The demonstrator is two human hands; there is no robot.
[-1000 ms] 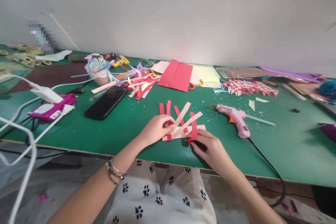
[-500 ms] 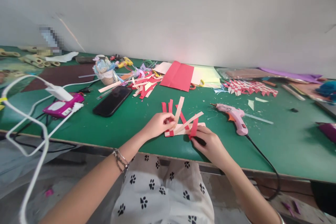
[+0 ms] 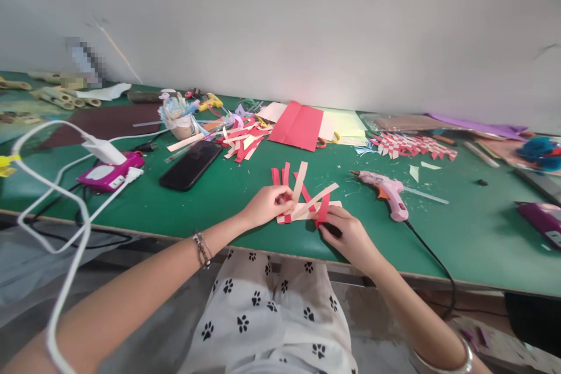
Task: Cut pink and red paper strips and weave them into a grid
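Red and cream paper strips (image 3: pixel 302 211), partly woven together, lie near the table's front edge between my hands. My left hand (image 3: pixel 272 203) pinches the strips at their left end, thumb and fingers pressed together. Several red strip ends stick up behind it, and a cream strip (image 3: pixel 300 180) slants up beside its fingertips. At the right end my right hand (image 3: pixel 346 228) grips the strips near a folded red strip (image 3: pixel 324 209), the thumb below and fingers above. Another cream strip (image 3: pixel 322 194) slants across the middle.
A pink glue gun (image 3: pixel 385 188) lies right of my hands, its cord running off the front edge. A black phone (image 3: pixel 191 165) and a purple power strip (image 3: pixel 111 172) with white cables are on the left. Behind are red paper (image 3: pixel 298 124), loose strips (image 3: pixel 245 137) and a woven red-and-white piece (image 3: pixel 414 145).
The view has shifted slightly. Both hands keep their hold on the paper strips, with almost no movement.
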